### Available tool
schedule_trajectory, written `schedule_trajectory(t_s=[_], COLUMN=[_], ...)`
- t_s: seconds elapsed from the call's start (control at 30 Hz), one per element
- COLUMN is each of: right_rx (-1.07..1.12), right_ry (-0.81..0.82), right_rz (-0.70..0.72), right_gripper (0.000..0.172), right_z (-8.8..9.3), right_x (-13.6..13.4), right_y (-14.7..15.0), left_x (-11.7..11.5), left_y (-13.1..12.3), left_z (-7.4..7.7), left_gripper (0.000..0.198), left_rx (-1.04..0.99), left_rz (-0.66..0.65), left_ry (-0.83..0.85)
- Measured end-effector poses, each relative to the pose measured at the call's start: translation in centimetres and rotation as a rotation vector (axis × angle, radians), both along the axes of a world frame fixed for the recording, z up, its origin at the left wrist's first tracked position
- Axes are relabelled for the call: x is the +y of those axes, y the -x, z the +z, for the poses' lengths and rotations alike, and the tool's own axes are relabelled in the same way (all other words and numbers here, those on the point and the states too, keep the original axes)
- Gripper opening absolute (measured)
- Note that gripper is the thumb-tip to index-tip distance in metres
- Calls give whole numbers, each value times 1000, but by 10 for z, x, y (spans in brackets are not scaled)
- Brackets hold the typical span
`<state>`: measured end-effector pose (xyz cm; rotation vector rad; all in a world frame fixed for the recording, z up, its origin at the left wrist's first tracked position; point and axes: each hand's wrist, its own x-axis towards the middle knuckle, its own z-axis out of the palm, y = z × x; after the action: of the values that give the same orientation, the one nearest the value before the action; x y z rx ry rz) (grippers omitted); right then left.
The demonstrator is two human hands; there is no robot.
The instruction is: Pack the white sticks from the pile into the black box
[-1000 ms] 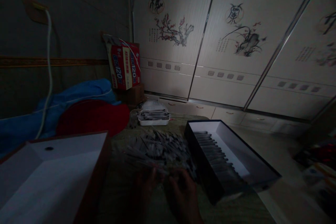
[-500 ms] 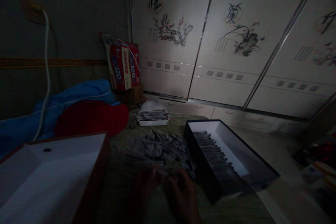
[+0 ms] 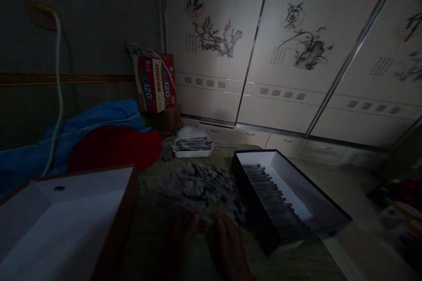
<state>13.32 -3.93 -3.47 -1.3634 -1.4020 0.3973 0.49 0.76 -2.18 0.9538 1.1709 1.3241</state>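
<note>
My left hand (image 3: 185, 227) and my right hand (image 3: 228, 242) are close together at the near edge of a pile of pens (image 3: 206, 184). A slim, clear pen (image 3: 206, 219) spans the gap between them. My left fingers pinch one end of it. My right fingers are curled around the other end, which they hide. Dim light and blur obscure the fine detail. To the right, a dark-sided box (image 3: 314, 189) with a white inside holds a row of pens (image 3: 268, 195) laid side by side.
At left stands a brown-sided box (image 3: 95, 189), white inside. Behind the pile, a white tray (image 3: 193, 154) holds more pens. A red cushion-like thing (image 3: 115, 147) and blue cloth (image 3: 102, 114) lie at back left. A red carton (image 3: 154, 83) leans near the sliding doors (image 3: 214, 101).
My right hand has turned, its fingers now closer together and pointing forward. My left hand has barely shifted. The boxes and the pile look the same.
</note>
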Motion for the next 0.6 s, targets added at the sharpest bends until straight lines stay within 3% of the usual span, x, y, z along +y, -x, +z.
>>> schedule_trajectory(t_s=[0.13, 0.37, 0.5, 0.6], right_rx=[-15, -112, -116, -113], right_ry=[59, -9, 37, 13], right_rz=[79, -79, -39, 9], right_gripper=[25, 40, 29, 35], right_z=[0, -33, -23, -19], right_x=[-1, 1, 0, 1], right_y=[1, -3, -1, -1], left_x=[-1, -3, -7, -8], left_y=[0, 1, 1, 0], left_z=[3, 8, 18, 24], left_gripper=[22, 24, 26, 25], left_rx=[11, 51, 65, 74], left_rz=[28, 4, 18, -2], left_ry=[-28, -31, -23, -28])
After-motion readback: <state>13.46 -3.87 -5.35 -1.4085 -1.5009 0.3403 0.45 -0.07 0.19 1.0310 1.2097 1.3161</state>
